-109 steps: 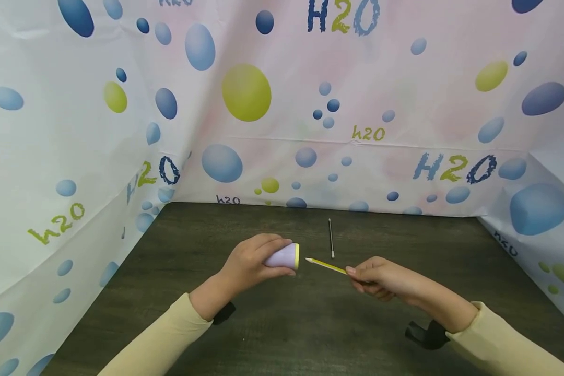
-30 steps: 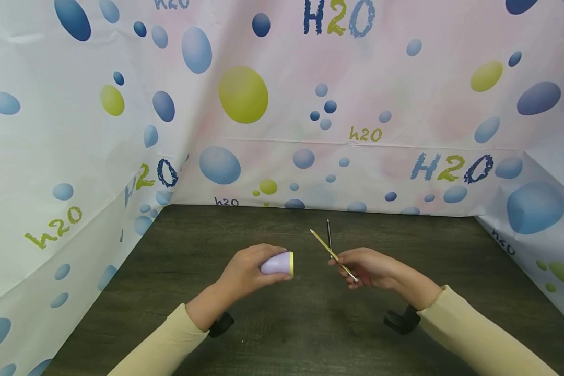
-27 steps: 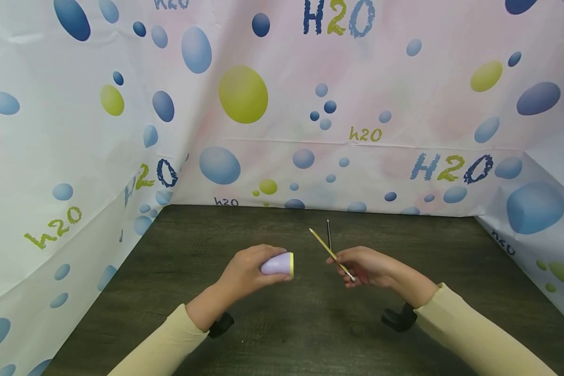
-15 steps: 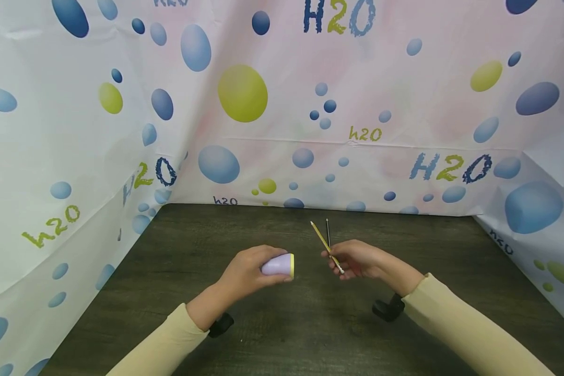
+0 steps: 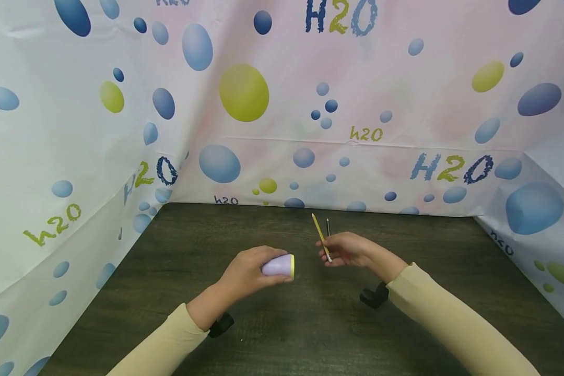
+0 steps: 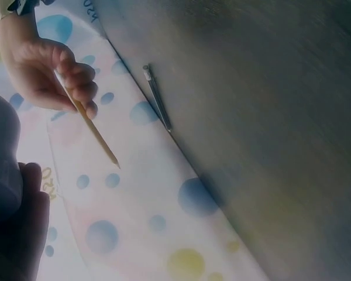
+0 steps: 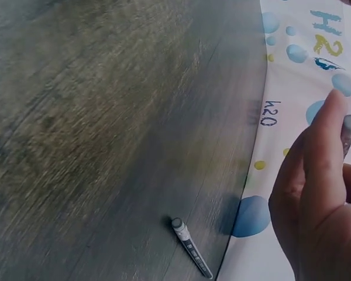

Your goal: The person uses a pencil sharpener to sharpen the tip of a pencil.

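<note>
In the head view my left hand [image 5: 245,270] grips a lavender tapered cylinder [image 5: 276,266] with a yellow rim, lying sideways with the rim to the right; what is inside that rim does not show. My right hand [image 5: 352,249] pinches a yellow pencil [image 5: 317,227] near its eraser end, the sharpened tip aimed up and away. The left wrist view shows that pencil [image 6: 92,127] apart from the cylinder. Behind the right hand a black pencil [image 5: 328,225] lies on the table, partly covered by the hand; its eraser end [image 7: 178,225] appears in the right wrist view.
The dark wooden table [image 5: 282,334] ends at a white backdrop [image 5: 282,115] printed with coloured bubbles and lettering, which also closes off the left and right sides. A black camera mount [image 5: 373,296] sits under the right wrist and another mount [image 5: 222,326] under the left.
My right hand has moved left and farther away, and the yellow pencil has turned from pointing at the cylinder's rim to pointing up and away. The left hand holds nearly the same place.
</note>
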`<action>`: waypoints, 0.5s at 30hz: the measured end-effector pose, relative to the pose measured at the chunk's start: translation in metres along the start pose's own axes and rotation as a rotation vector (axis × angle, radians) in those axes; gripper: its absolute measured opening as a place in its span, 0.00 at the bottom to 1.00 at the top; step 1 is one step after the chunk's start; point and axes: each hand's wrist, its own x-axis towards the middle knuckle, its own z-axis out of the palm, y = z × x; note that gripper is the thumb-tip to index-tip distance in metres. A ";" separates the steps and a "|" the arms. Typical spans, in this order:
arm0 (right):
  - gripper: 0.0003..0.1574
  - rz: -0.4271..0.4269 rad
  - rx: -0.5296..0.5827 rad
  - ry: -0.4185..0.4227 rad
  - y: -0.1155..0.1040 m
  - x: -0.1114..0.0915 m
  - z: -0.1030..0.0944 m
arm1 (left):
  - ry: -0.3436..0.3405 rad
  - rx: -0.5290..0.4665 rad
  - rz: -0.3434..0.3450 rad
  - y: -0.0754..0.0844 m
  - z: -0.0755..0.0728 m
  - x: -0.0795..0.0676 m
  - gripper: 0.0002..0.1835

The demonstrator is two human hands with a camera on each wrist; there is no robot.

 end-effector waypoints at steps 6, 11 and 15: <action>0.27 0.008 0.043 0.003 -0.003 0.008 0.001 | -0.006 0.002 -0.002 0.000 -0.001 0.000 0.25; 0.26 0.014 0.073 0.018 -0.005 0.016 0.002 | -0.023 0.008 -0.009 0.000 -0.002 0.000 0.24; 0.24 0.014 0.091 0.043 -0.007 0.021 0.003 | -0.038 0.012 -0.024 0.000 -0.003 -0.001 0.24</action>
